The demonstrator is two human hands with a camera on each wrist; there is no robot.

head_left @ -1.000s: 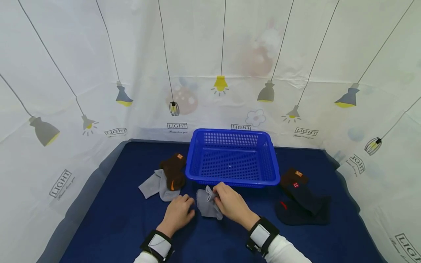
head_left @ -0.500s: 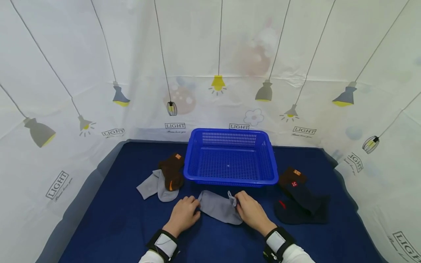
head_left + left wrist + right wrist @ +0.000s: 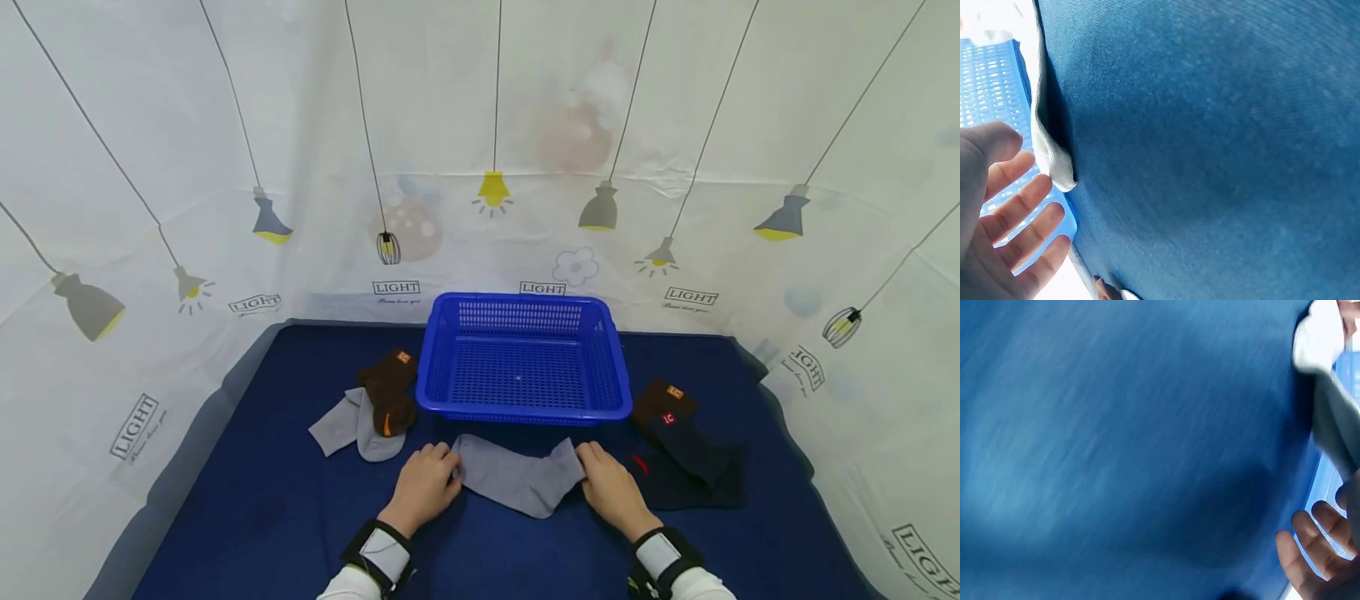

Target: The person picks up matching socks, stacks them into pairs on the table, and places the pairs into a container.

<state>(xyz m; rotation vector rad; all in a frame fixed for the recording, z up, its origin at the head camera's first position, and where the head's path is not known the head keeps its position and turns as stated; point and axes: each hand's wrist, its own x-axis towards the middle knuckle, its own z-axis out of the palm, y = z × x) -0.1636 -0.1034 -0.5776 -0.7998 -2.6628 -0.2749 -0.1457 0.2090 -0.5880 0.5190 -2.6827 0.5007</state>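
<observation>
In the head view a light grey sock (image 3: 517, 477) lies stretched sideways in front of the blue basket (image 3: 517, 414). My right hand (image 3: 613, 492) pinches its right end between thumb and forefinger; the other fingers are spread in the right wrist view. At the sock's left end is my left hand (image 3: 422, 486), its fingertips touching or very close to the cloth. The left wrist view shows those fingers fairly straight and apart, with the sock's edge (image 3: 1054, 164) just past the fingertips.
Left of the basket, a brown sock (image 3: 390, 392) overlaps another grey sock (image 3: 335, 425). On the right lie a brown sock (image 3: 654, 402) and dark navy socks (image 3: 690, 467) with red marks. A dark blue cloth (image 3: 247, 500) covers the table, and a lamp-printed curtain (image 3: 465, 100) surrounds it.
My right hand has moved right, drawing the bunched grey sock out to its length. My left hand has shifted slightly right, up to the sock's left end.
</observation>
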